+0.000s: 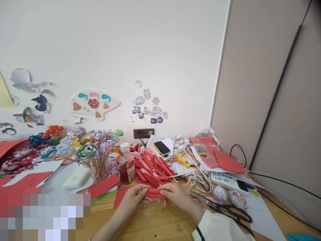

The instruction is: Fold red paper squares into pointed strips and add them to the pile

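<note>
A folded strip of red paper (153,193) is stretched between my two hands, just above the wooden table (140,224). My left hand (136,195) pinches its left end between thumb and fingers. At the other end, my right hand (174,195) grips the strip the same way. Directly behind my hands lies a heap of red and pink paper strips (152,165). Flat red paper (120,197) lies partly under my left hand. Large scissors with black handles (225,209) rest to the right of my right wrist.
A bottle of red liquid (127,169) stands behind my left hand, beside a cup of sticks and paper flowers (100,172). Farther back are a phone (162,147) and a yellow glue gun (183,160). Crumpled paper balls (238,199) and a black cable (281,180) lie on the right.
</note>
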Action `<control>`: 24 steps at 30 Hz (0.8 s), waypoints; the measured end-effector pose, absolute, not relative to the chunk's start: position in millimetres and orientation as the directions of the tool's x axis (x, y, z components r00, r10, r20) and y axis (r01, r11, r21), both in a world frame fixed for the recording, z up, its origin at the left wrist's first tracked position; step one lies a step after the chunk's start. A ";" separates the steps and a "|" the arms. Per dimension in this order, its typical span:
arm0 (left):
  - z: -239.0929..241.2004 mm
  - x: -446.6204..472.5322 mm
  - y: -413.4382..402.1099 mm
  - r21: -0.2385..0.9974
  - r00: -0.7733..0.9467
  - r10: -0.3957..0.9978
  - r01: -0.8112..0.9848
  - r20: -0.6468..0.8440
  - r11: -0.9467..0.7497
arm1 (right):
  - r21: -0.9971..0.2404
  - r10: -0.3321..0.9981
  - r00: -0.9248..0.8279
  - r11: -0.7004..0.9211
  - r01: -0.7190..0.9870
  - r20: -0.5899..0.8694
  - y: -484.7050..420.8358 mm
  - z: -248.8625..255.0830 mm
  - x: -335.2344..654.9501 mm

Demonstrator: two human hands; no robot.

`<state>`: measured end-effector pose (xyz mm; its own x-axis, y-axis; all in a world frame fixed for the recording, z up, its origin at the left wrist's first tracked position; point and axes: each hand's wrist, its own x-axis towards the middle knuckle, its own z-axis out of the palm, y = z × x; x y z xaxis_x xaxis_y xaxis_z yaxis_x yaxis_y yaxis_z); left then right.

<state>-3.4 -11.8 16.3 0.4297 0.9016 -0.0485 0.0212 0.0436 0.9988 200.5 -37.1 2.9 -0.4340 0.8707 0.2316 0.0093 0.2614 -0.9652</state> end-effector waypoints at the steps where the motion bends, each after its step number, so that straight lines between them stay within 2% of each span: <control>1: 16.3 -2.8 -11.8 0.999 0.426 0.904 0.025 -0.045 0.038 | -0.965 0.877 -0.422 0.261 0.019 0.229 -37.1 2.2 200.1; 9: 18.9 1.7 -17.3 0.996 0.356 0.934 0.083 -0.008 -0.023 | -0.959 0.908 -0.371 0.257 0.119 0.197 -37.2 -5.8 195.9; 15: 13.3 11.1 -30.2 0.978 0.387 0.919 0.154 0.069 -0.138 | -0.909 0.916 -0.307 0.337 0.244 0.257 -39.7 -7.5 186.8; 24: 6.7 18.7 -37.2 0.982 0.389 0.918 0.130 0.079 -0.140 | -0.892 0.937 -0.237 0.324 0.314 0.257 -39.1 -8.1 181.7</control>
<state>18.7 -37.2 6.7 0.3888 0.9179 0.0795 0.1297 -0.1400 0.9816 181.7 -39.1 -8.1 -0.2373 0.9370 0.2565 0.3143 0.3239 -0.8924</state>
